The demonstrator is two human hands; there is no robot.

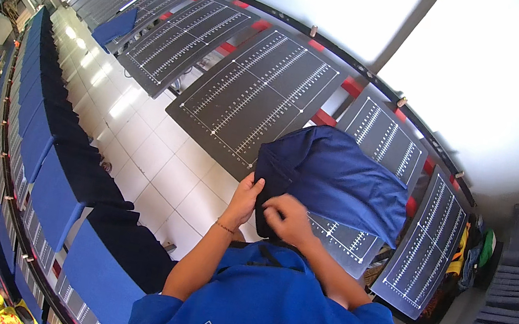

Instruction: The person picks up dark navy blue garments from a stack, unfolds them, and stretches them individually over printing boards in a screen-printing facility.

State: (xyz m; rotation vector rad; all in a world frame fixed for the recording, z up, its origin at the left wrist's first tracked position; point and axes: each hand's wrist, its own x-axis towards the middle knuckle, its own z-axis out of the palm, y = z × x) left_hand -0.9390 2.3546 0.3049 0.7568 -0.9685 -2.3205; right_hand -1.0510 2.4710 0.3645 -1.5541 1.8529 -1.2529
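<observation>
A navy blue cloth garment [345,175], probably a shirt, lies loosely over a dark printing board [347,249] marked with white rulers. Its near left part is darker and hangs off the board toward me. My left hand [244,201] grips the garment's left edge, thumb on top. Beside it, my right hand [291,218] is closed with curled fingers against the dark part of the cloth. Whether a fold is pinched in those fingers is hidden.
More ruled boards [256,94] stand along a curved black rail [275,11] with red brackets. On the left, a second row of boards bears blue and black garments [102,272]. White floor tiles [150,172] run between the rows. Folded clothes [474,254] sit at right.
</observation>
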